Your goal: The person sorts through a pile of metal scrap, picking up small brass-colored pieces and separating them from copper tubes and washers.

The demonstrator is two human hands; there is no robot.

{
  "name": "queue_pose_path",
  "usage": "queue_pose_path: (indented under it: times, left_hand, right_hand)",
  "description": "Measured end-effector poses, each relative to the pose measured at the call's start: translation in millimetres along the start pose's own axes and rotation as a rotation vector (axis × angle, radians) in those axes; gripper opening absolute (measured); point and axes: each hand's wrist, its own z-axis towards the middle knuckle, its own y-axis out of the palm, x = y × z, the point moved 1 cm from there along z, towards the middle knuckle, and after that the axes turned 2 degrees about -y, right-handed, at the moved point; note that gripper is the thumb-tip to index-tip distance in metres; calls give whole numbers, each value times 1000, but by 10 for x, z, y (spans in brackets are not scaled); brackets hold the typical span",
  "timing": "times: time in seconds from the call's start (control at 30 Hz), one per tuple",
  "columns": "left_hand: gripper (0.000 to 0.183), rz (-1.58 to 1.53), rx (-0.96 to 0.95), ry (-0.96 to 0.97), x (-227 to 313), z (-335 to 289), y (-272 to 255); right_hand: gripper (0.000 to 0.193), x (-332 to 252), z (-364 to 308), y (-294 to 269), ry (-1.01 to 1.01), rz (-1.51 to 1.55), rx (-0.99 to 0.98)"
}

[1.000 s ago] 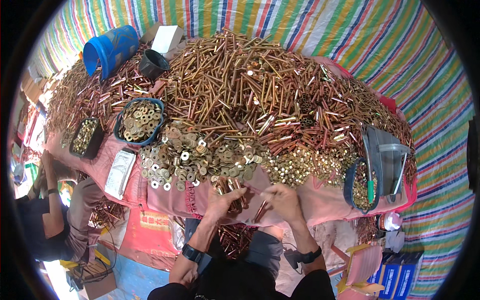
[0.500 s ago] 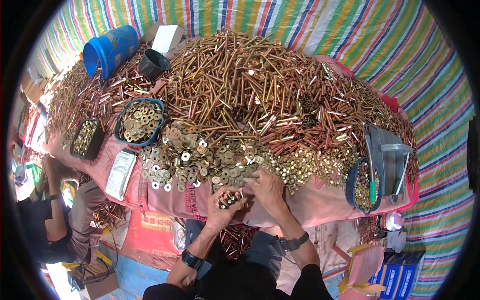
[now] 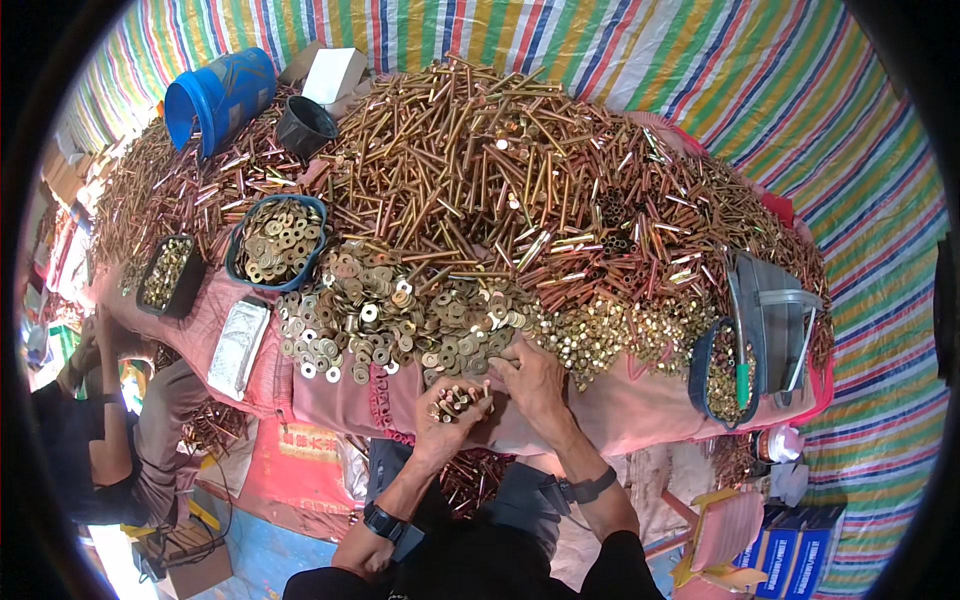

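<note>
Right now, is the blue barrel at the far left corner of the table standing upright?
No, the blue barrel lies tipped on its side, its open mouth facing the pile of brass-coloured bolts.

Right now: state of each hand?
Left hand: cupped, holding a bunch of small brass bolts.
Right hand: fingers down on the washers; grip cannot be told.

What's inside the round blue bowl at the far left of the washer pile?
The blue bowl is filled with brass-coloured washers, heaped to near its rim. Its bottom and anything beneath the top layer are covered.
</note>
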Motion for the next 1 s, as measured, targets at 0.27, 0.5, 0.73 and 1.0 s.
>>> queue_pose_path:
  times: [0.27,0.5,0.73,1.0]
  left_hand:
    - [22,105,28,104,-60,99,71]
    - [23,83,7,45,-77,93,59]
    - [25,171,-13,19,-110,114,0]
    - [22,196,-45,-1,-121,149,-38]
  right_hand:
    - [17,165,22,-90,425,649,-108]
    - [18,-89,-90,-446,499,1074,-271]
    - [27,-387,-109,-452,409,845,-268]
    - [16,-121,209,-647,-13,-129,174]
